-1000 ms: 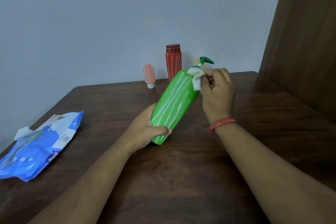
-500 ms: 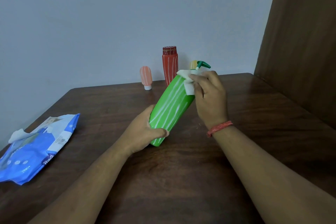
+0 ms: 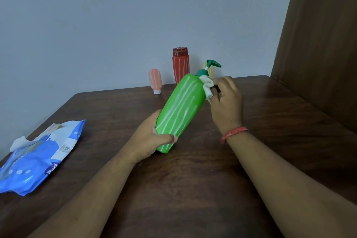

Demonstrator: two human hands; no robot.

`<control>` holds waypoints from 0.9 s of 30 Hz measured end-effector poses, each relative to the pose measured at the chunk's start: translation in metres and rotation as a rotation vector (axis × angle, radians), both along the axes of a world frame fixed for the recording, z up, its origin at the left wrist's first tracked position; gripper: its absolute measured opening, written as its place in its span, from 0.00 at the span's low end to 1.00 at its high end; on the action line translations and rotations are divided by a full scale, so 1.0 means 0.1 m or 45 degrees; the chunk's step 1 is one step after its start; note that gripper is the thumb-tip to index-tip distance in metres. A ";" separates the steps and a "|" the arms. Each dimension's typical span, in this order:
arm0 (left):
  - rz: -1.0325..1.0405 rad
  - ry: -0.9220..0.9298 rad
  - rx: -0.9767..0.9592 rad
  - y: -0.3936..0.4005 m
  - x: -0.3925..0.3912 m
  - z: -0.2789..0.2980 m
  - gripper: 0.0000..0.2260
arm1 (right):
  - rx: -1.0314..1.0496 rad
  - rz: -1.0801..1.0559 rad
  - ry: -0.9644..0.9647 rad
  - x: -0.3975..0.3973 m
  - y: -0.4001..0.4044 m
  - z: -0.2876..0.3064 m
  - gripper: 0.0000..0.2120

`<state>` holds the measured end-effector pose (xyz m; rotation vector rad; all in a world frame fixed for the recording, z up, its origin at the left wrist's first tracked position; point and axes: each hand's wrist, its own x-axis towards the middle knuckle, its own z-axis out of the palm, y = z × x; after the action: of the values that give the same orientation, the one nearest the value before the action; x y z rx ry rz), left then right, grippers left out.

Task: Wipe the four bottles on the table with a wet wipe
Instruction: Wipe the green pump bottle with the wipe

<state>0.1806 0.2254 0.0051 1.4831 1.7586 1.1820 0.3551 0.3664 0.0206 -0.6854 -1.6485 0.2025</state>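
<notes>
Gripping the base of the tilted green pump bottle [image 3: 180,114] at the centre of the dark wooden counter [image 3: 212,179], my left hand [image 3: 149,140] steadies it while my right hand [image 3: 227,105] pinches a white wet wipe [image 3: 207,86] against its shoulder. At 9 o'clock lies the blue wipes pack [image 3: 38,158]; at 12 o'clock stand a red bottle [image 3: 180,65] and a small pink bottle [image 3: 155,81].

Blue wipes pack [image 3: 40,158]: partial "mo", rest unreadable.
</notes>
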 end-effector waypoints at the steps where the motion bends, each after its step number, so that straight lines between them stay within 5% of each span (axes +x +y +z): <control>1: 0.004 -0.017 0.008 0.00 0.00 -0.01 0.27 | -0.014 0.009 -0.009 0.00 -0.03 -0.02 0.06; 5: 0.055 -0.145 0.051 0.03 -0.05 -0.06 0.27 | 0.043 0.161 -0.139 -0.11 -0.15 -0.13 0.07; 10: 0.018 -0.142 0.045 0.05 -0.07 -0.08 0.27 | -0.048 0.115 0.036 -0.11 -0.12 -0.05 0.08; 14: 0.053 -0.215 0.071 0.06 -0.06 -0.09 0.29 | 0.102 0.221 -0.217 -0.17 -0.22 -0.14 0.08; 18: 0.019 -0.209 0.055 0.06 -0.06 -0.08 0.29 | 0.022 0.115 -0.057 -0.15 -0.16 -0.06 0.07; 23: 0.036 -0.286 0.090 0.06 -0.06 -0.10 0.29 | 0.198 0.196 -0.350 -0.19 -0.22 -0.15 0.09; 27: 0.003 -0.254 0.067 0.07 -0.07 -0.10 0.30 | 0.013 0.096 -0.062 -0.13 -0.10 -0.05 0.08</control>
<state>0.1739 0.2321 -0.0046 1.3416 1.6068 1.3377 0.3417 0.3560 0.0161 -0.6251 -1.7228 0.2333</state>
